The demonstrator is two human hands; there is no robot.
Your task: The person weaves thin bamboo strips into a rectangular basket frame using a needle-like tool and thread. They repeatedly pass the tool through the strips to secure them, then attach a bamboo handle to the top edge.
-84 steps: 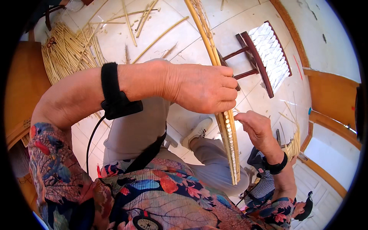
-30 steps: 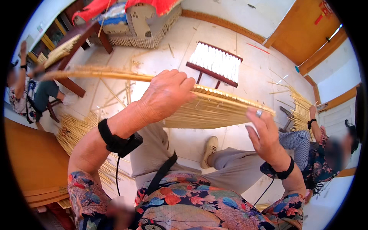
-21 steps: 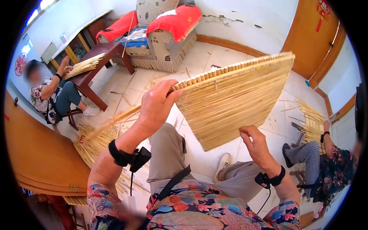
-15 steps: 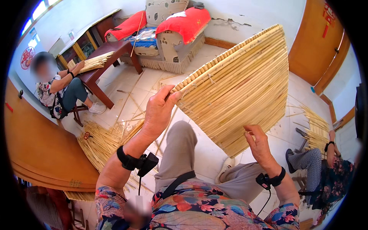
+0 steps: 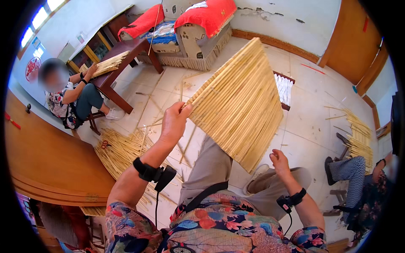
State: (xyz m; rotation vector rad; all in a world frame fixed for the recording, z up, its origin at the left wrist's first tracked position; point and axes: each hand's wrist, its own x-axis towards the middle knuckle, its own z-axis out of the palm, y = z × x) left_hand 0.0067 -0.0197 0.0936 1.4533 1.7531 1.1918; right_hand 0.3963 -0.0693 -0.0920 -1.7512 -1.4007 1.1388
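Observation:
A stiff mat of pale straw-coloured stalks (image 5: 240, 101), laid side by side, is held up tilted in front of me. My left hand (image 5: 174, 122) grips its left corner, thumb on the near face and fingers behind the edge. My right hand (image 5: 280, 163) is in the air below and to the right of the mat, apart from it. Its fingers are bent in toward the thumb; anything thin between them is too small to make out. Each of my wrists wears a black strap with a small device on a cable.
Loose stalks (image 5: 122, 154) with red-handled scissors (image 5: 105, 144) lie on the floor at left. A low stool with white webbing (image 5: 283, 90) stands beyond the mat. One person (image 5: 78, 99) sits by a dark table (image 5: 120, 63); another (image 5: 352, 177) sits at right near more stalks (image 5: 358, 135).
The mat has swung left and lower, turning more edge-on and uncovering the webbed stool behind it. My right hand has dropped a little, farther from the mat. My left hand keeps its grip.

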